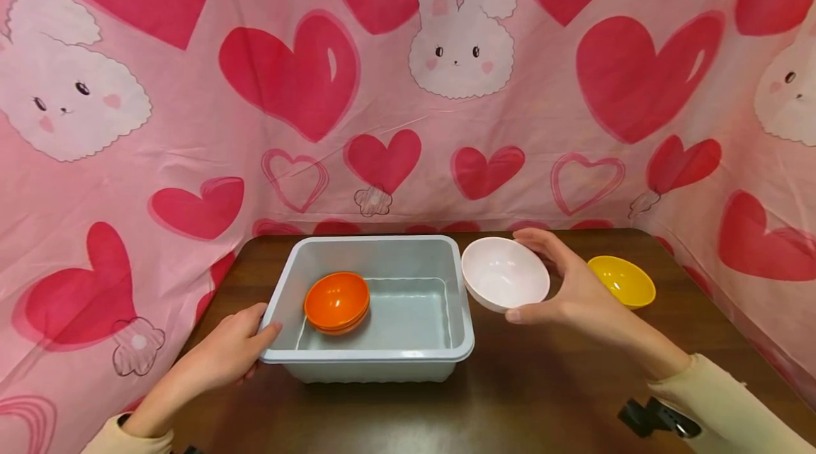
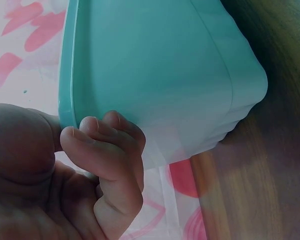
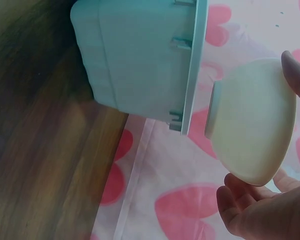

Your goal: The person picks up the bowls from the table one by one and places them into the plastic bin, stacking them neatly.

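A dark wooden table (image 1: pixel 548 397), backed by a pink cloth (image 1: pixel 191 121) printed with hearts and rabbits, carries a pale grey-green tub (image 1: pixel 408 358). The left hand (image 1: pixel 226 351) grasps the tub's near left corner, thumb laid over the rim and fingers (image 2: pixel 110 150) curled under the lip against the outer wall. Inside the tub, just beyond that thumb, sits a stack of orange bowls (image 1: pixel 336 302), tilted against the left wall. The right hand (image 1: pixel 574 291) grips a white bowl (image 1: pixel 503 273) by its rim, thumb on the near edge and fingers on the far edge, held tipped above the table with its foot just beside the tub's right rim. Behind the right hand's knuckles, a smaller yellow bowl (image 1: pixel 621 280) rests upright on the table.
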